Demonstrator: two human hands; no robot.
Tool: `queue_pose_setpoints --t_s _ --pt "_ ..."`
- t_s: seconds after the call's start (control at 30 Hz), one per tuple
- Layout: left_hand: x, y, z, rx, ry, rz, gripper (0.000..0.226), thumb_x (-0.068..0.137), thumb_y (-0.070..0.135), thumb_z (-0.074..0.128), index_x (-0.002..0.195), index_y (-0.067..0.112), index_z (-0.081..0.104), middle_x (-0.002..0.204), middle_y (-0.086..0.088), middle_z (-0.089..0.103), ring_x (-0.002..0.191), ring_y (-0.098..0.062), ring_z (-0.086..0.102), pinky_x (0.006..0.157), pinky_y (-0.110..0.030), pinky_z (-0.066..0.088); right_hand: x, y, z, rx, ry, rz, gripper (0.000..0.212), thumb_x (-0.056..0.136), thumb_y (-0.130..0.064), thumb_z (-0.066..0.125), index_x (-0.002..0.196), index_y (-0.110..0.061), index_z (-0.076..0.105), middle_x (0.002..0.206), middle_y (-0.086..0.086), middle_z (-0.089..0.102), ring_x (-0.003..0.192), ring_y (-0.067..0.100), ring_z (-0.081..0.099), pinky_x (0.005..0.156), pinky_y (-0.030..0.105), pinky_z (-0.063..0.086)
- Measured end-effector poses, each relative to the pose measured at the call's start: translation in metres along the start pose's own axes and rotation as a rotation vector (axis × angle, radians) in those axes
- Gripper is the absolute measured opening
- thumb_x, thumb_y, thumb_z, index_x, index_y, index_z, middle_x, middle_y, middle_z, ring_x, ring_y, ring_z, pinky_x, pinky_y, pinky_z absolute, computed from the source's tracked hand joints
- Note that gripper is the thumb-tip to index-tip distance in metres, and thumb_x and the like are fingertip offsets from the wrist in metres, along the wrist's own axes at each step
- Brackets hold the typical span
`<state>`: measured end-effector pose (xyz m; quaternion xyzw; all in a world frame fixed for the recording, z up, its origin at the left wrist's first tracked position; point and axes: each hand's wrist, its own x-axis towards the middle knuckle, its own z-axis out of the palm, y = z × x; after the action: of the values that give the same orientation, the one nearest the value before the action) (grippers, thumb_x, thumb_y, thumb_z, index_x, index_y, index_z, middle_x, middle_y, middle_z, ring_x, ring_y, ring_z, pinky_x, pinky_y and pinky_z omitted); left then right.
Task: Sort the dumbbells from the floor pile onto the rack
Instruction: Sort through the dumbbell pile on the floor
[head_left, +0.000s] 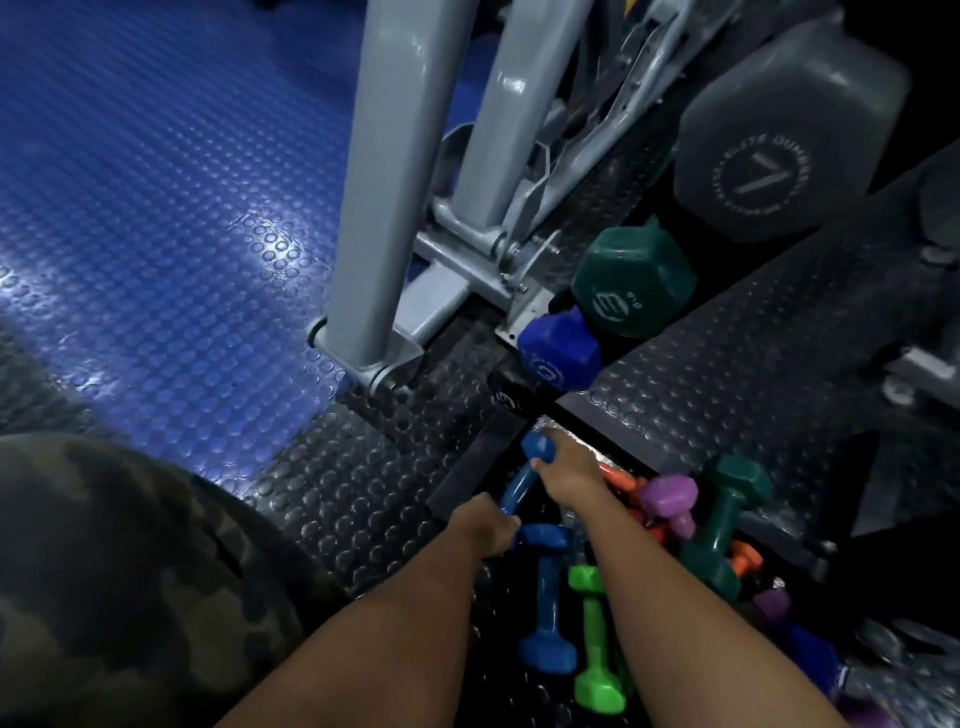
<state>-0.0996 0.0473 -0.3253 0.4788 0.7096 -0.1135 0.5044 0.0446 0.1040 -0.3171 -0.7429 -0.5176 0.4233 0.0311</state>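
Down at about six o'clock, your two hands share one blue dumbbell (514, 486): your left hand (485, 525) curls round the lower part of its handle, and your right hand (569, 475) rests against its upper head, though whether those fingers wrap it you cannot tell from this angle. It tilts up toward twelve o'clock, its top end near the edge of the dark studded shelf (727, 374). Just below your hands lies the pile: a second blue dumbbell (548, 597) and a green dumbbell (595, 644) side by side, pointing toward six o'clock. At about three o'clock from your right wrist are orange dumbbells (621, 483), a purple dumbbell (672, 501) and a dark green dumbbell (722, 519) (this one stands nearly upright). Higher, toward one o'clock, a blue weight (558, 353), a dark green weight (631, 283) and a large grey weight (779, 140) sit in a row. Grey machine legs (384, 182) rise at twelve o'clock over the blue studded floor (156, 208).
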Motion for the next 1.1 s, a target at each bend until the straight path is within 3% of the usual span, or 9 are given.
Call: queue_pose_setpoints --t_s 0.17,0.33,0.47,0.6,0.77,0.9,1.03,1.1 --pt "-0.014 0.001 -0.010 0.109 0.129 0.019 0.048 0.094 0.035 0.065 0.136 0.011 0.061 0.134 -0.010 0.065 0.124 -0.028 0.062 0.100 -0.032 0.052 -0.025 0.010 -0.013 0.085 0.090 -0.011 0.046 0.091 -0.019 0.077 0.135 -0.019 0.063 0.128 0.004 0.069 0.111 0.022 0.063 0.085 0.021 0.038" --pt "-0.055 0.014 -0.034 0.161 0.266 0.085 0.032 0.087 0.027 0.069 0.115 0.011 0.070 0.114 -0.010 0.072 0.106 -0.028 0.070 0.090 -0.033 0.059 -0.071 0.013 -0.036 0.120 0.157 -0.011 0.048 0.088 -0.028 0.079 0.130 -0.019 0.059 0.118 0.007 0.072 0.099 0.025 0.067 0.083 0.029 0.049" --pt "-0.104 0.031 -0.058 0.208 0.304 0.225 0.032 0.084 0.031 0.070 0.111 0.013 0.072 0.107 -0.009 0.074 0.100 -0.026 0.071 0.084 -0.030 0.058 -0.123 0.005 -0.075 0.090 0.208 -0.056 0.052 0.089 -0.035 0.079 0.134 -0.021 0.056 0.129 0.007 0.068 0.100 0.020 0.060 0.082 0.026 0.045" --pt "-0.159 0.057 -0.097 0.259 0.365 0.372 0.036 0.080 0.031 0.065 0.113 0.021 0.075 0.107 -0.008 0.075 0.105 -0.029 0.071 0.089 -0.033 0.058 -0.179 -0.013 -0.113 0.086 0.273 -0.137 0.073 0.089 -0.032 0.077 0.156 -0.033 0.046 0.145 0.002 0.062 0.123 0.022 0.063 0.093 0.023 0.045" --pt "-0.235 0.080 -0.147 0.280 0.459 0.508 0.036 0.085 0.023 0.059 0.121 0.028 0.063 0.123 -0.013 0.063 0.119 -0.033 0.061 0.100 -0.032 0.048 -0.247 -0.048 -0.139 0.364 0.460 -0.245 0.074 0.080 -0.016 0.080 0.146 -0.038 0.056 0.129 -0.003 0.071 0.106 0.017 0.067 0.094 0.027 0.051" --pt "-0.290 0.090 -0.187 0.255 0.578 0.633 0.032 0.084 0.021 0.059 0.115 0.028 0.059 0.112 -0.008 0.049 0.106 -0.035 0.060 0.095 -0.035 0.051 -0.285 -0.083 -0.157 0.606 0.579 -0.356 0.069 0.085 -0.013 0.072 0.148 -0.036 0.056 0.131 -0.010 0.069 0.113 0.015 0.067 0.102 0.032 0.051" --pt "-0.342 0.105 -0.229 0.168 0.709 0.731 0.035 0.081 0.022 0.059 0.113 0.035 0.058 0.112 -0.006 0.050 0.098 -0.034 0.063 0.092 -0.040 0.054 -0.305 -0.112 -0.194 0.753 0.596 -0.544 0.064 0.091 -0.002 0.071 0.150 -0.024 0.055 0.138 -0.002 0.067 0.110 0.003 0.067 0.086 0.004 0.046" --pt "-0.358 0.115 -0.248 0.134 0.799 0.779 0.052 0.085 0.017 0.061 0.133 0.034 0.052 0.121 -0.009 0.057 0.102 -0.033 0.063 0.085 -0.037 0.053 -0.313 -0.127 -0.212 0.819 0.585 -0.640 0.059 0.095 -0.006 0.073 0.145 -0.033 0.057 0.138 0.001 0.067 0.104 -0.004 0.066 0.090 0.010 0.050"
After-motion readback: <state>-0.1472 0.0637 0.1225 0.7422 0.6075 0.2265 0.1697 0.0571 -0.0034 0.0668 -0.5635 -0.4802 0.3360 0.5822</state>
